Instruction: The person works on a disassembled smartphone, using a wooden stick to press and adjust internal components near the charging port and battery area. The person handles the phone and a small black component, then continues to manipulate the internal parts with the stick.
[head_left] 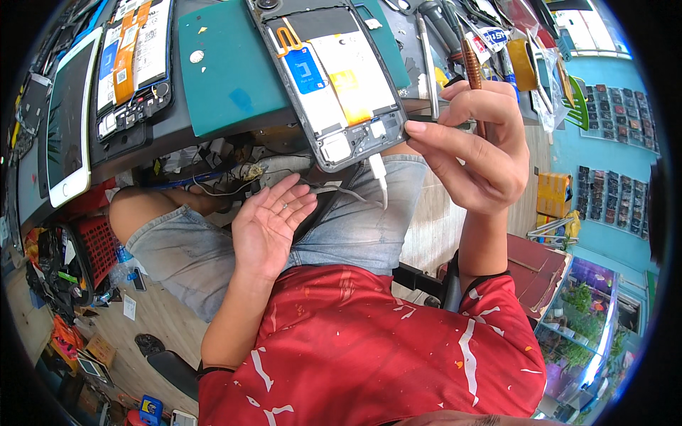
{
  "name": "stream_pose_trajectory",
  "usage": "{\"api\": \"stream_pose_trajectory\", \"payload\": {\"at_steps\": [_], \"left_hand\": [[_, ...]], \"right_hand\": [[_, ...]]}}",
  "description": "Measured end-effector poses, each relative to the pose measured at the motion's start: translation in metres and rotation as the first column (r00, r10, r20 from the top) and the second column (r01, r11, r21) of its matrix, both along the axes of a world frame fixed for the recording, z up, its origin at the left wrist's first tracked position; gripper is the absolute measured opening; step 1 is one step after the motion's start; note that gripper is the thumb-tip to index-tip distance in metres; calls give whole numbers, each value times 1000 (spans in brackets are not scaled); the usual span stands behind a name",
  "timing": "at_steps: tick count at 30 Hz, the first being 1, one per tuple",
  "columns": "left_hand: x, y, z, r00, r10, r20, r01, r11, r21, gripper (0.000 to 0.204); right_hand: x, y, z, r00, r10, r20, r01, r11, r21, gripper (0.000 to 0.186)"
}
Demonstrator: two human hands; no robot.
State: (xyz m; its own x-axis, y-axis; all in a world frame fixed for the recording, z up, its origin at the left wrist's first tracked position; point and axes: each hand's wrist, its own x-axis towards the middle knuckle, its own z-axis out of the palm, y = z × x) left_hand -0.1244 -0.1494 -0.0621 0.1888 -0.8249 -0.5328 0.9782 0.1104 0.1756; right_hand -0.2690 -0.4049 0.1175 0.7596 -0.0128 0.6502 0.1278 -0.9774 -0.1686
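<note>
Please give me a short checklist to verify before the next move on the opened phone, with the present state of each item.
1. Opened phone lies on the green mat: ok, though its bottom end juts over the bench edge.
2. White cable in the bottom port: cannot tell if fully seated.
3. Right hand touches the phone's bottom corner: ok.
4. Copper-grip tool in right hand: ok.
5. Left hand free, palm up: ok.

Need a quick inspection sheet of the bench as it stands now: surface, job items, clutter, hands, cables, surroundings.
Surface: green mat on grey bench.
Job's things: opened phone, back off, overhanging the bench edge; white cable plugged into its bottom.
Clutter: second opened phone, white tablet, tools at the far right.
Grippers: right hand touches the phone's bottom edge, holding a copper-handled tool; left hand open, empty.
Cables: tangled wires under bench.
Surroundings: parts racks on blue wall.
</note>
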Motion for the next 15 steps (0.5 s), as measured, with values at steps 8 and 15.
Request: {"api": "stream_pose_trajectory", "payload": {"at_steps": [8, 15], "left_hand": [[0, 0, 0, 1000, 1, -1, -1, 1000, 8, 57], [0, 0, -1, 1000, -4, 0, 4, 1000, 2, 57]], "right_hand": [[1, -2, -1, 1000, 25, 0, -25, 998, 53, 45], [-1, -6, -2, 998, 55, -3, -54, 992, 112, 44]]}}
